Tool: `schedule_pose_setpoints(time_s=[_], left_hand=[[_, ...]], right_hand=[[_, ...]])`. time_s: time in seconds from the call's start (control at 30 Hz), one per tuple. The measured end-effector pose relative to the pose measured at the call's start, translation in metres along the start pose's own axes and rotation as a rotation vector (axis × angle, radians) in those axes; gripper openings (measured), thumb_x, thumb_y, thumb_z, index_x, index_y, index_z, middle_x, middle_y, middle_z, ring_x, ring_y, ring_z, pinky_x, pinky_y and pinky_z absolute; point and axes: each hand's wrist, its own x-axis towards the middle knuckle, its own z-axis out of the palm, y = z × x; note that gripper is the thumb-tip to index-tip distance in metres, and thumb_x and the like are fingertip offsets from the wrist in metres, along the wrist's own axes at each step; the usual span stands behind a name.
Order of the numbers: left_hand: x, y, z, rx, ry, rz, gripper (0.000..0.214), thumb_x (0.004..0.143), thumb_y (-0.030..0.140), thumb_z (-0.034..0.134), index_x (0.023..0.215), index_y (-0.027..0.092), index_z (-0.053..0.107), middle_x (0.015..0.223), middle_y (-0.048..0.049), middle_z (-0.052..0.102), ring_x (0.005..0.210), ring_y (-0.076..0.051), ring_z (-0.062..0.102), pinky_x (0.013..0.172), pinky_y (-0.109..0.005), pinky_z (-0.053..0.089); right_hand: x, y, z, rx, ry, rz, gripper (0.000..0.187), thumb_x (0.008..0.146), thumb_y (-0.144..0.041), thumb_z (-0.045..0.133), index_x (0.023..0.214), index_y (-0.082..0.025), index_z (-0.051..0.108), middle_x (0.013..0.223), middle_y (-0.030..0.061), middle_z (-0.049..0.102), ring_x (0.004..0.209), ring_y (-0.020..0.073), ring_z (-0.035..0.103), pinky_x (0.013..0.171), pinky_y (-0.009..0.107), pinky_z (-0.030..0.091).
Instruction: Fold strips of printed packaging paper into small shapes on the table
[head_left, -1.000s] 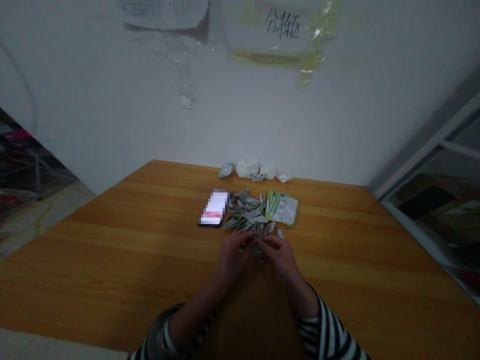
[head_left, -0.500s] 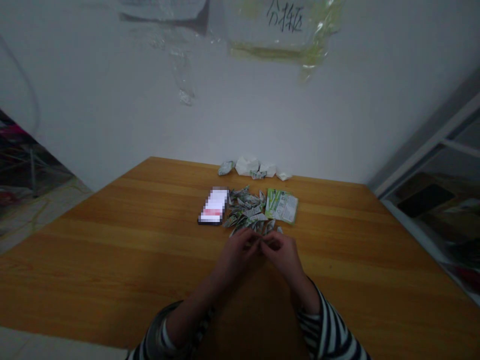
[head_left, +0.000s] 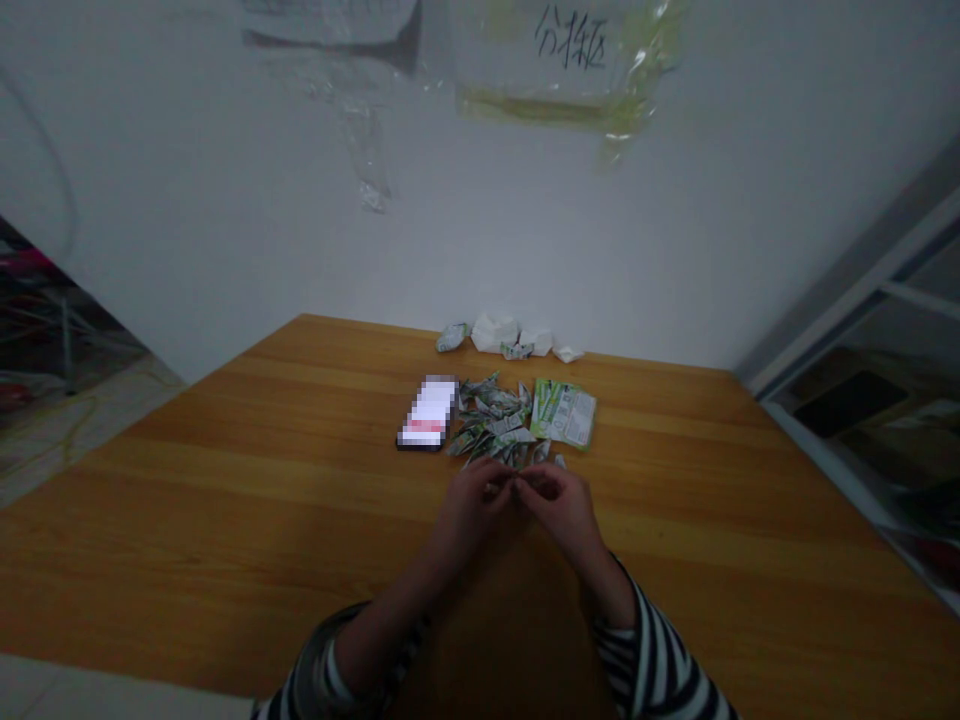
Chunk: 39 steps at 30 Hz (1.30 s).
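Note:
My left hand (head_left: 474,498) and my right hand (head_left: 559,500) meet fingertip to fingertip at the near edge of a heap of crumpled paper pieces (head_left: 495,415), printed grey and green. Thumbs and forefingers of both hands are pinched together; whatever they hold between them is hidden or too small to make out. Right of the heap lies a flat green and white printed packet (head_left: 564,411). On its left is a phone (head_left: 427,412) with a lit, blurred screen.
Crumpled white paper wads (head_left: 495,332) line the back of the wooden table (head_left: 225,480), near the wall. A taped paper sign (head_left: 562,50) with handwriting hangs above. At the right stands a metal-framed shelf (head_left: 855,400) with dark items.
My fingertips have shifted very slightly left and remain pinched together. The heap, packet and phone lie as before.

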Motion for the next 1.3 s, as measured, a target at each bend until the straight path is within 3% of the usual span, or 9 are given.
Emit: schedule_pose_setpoints(time_s=[0.2,0.4,0.83,0.97,1.1,1.3], left_hand=[[-0.002,-0.004,0.004,0.037,-0.038,0.032,0.02,0.082,0.015,0.059,0.095,0.016,0.075,0.086,-0.0077,0.066,0.078,-0.018,0.066,0.066,-0.027,0.056],[-0.003,0.004,0.003,0.026,-0.01,0.005,0.011,0.082,0.017,0.06,0.085,0.015,0.07,0.082,-0.0059,0.064,0.076,-0.018,0.065,0.065,-0.026,0.056],[-0.002,0.006,0.001,-0.068,0.043,-0.01,0.006,0.081,0.019,0.06,0.083,0.018,0.065,0.084,-0.0041,0.065,0.079,-0.017,0.064,0.067,-0.025,0.057],[0.0,0.008,0.001,-0.125,0.107,-0.078,0.004,0.078,0.019,0.06,0.079,0.017,0.063,0.077,-0.002,0.065,0.073,-0.016,0.063,0.061,-0.023,0.056],[0.004,0.003,-0.002,-0.3,0.126,-0.192,0.008,0.077,0.023,0.061,0.076,0.016,0.064,0.076,-0.0028,0.068,0.073,-0.017,0.065,0.062,-0.025,0.055],[0.006,-0.003,-0.007,-0.542,0.004,-0.321,0.023,0.084,0.029,0.052,0.09,0.015,0.069,0.09,-0.0068,0.074,0.081,-0.02,0.069,0.073,-0.032,0.057]], right_hand=[[0.0,-0.002,-0.001,-0.07,-0.02,-0.026,0.007,0.074,-0.02,0.063,0.079,-0.018,0.067,0.066,0.0004,0.067,0.056,0.0149,0.062,0.05,0.022,0.046],[-0.002,-0.006,0.005,-0.105,0.077,-0.047,0.003,0.072,-0.02,0.063,0.07,-0.019,0.061,0.06,-0.0024,0.062,0.054,0.0143,0.059,0.051,0.022,0.046],[-0.004,-0.009,0.009,0.063,0.153,-0.001,0.007,0.074,-0.025,0.065,0.072,-0.018,0.064,0.066,0.0008,0.066,0.059,0.0155,0.063,0.055,0.023,0.05],[-0.004,-0.01,0.009,0.124,0.209,0.03,0.006,0.073,-0.022,0.064,0.069,-0.019,0.061,0.059,-0.002,0.062,0.051,0.0136,0.059,0.048,0.021,0.046],[-0.002,-0.012,0.006,0.28,0.184,0.09,0.011,0.072,-0.028,0.068,0.071,-0.02,0.06,0.055,-0.0035,0.061,0.046,0.0137,0.059,0.045,0.023,0.047],[0.001,-0.015,0.0,0.405,0.197,0.108,0.019,0.072,-0.035,0.072,0.075,-0.019,0.063,0.064,-0.0006,0.068,0.049,0.0144,0.062,0.049,0.025,0.051]])
